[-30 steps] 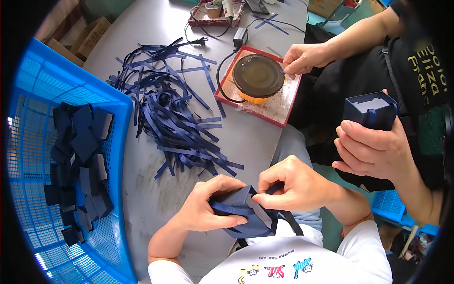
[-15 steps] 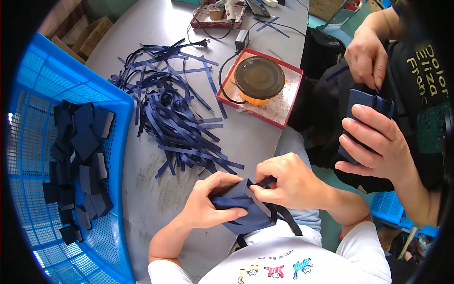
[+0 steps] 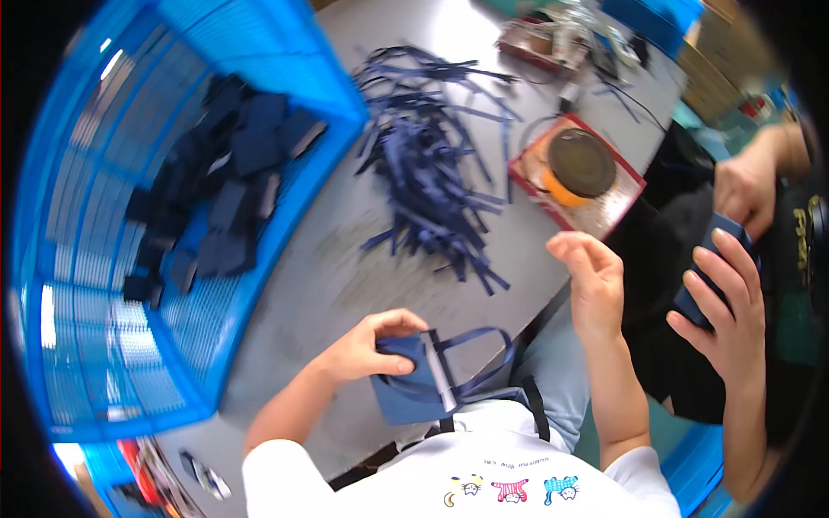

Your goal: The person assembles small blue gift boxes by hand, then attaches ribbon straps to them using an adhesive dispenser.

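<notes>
My left hand [image 3: 380, 347] grips a small dark-blue box [image 3: 404, 399], thumb on its front face and fingers behind. From the box's pale-edged side a dark-blue ribbon [image 3: 509, 350] bows out in a loose loop to the right. My right hand [image 3: 596, 281] is raised apart from the box, close to the red-rimmed tray [image 3: 528, 177]. Its fingers are curled and pressed together, with nothing visible in them. On that tray stands an orange pot [image 3: 566, 187] with a dark round top.
A pile of cut blue ribbons [image 3: 427, 168] lies on the grey table [image 3: 345, 285]. At left, a blue plastic basket [image 3: 289, 250] contains several dark-blue boxes [image 3: 233, 207]. To the right, a co-worker's hands [image 3: 730, 298] hold another blue box [image 3: 704, 289].
My right hand has let go of the ribbon and moved up and right from the box. The ribbon loop now stands out freely. The view has turned, shifting the basket and table.
</notes>
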A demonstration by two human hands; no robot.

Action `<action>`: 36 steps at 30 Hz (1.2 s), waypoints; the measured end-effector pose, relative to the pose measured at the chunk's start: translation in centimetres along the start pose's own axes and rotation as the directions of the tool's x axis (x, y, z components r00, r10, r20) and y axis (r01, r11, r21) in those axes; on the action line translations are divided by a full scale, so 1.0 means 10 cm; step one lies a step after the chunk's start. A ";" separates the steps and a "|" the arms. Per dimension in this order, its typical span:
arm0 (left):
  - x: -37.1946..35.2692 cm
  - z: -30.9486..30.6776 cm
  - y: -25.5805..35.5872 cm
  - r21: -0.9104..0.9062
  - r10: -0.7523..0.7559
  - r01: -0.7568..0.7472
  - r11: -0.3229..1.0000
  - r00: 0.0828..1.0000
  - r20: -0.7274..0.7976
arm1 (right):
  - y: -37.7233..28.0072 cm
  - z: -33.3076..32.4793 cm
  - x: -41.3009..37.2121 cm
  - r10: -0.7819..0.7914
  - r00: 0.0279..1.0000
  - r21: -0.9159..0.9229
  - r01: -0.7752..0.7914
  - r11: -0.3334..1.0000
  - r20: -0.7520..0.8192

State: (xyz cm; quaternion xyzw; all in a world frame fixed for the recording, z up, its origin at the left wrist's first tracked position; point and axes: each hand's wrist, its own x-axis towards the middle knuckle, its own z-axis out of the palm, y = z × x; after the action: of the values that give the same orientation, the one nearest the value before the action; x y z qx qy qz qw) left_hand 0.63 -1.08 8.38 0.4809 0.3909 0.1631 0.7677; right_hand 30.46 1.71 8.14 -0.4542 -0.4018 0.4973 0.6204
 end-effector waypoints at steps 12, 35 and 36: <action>-2.84 1.19 -2.35 0.271 -0.821 0.834 0.481 0.537 -0.192 | 0.58 0.38 -0.20 0.134 0.930 -0.008 -0.140 0.990 0.341; -1.63 -3.17 -0.48 0.356 0.580 0.701 0.618 -0.101 -0.808 | 0.97 0.64 -0.40 -0.197 0.942 -0.614 0.328 0.718 0.273; -1.56 -3.46 -0.52 0.209 0.487 0.711 0.672 -0.212 -0.847 | 0.99 0.64 -0.40 -0.205 0.946 -0.619 0.320 0.717 0.251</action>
State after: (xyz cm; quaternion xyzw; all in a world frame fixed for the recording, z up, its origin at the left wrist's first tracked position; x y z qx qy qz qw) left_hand -36.23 7.78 2.78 0.3656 0.9017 0.2118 -0.0914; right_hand 21.10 -0.23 0.09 -0.5370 -0.6596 0.2684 0.4522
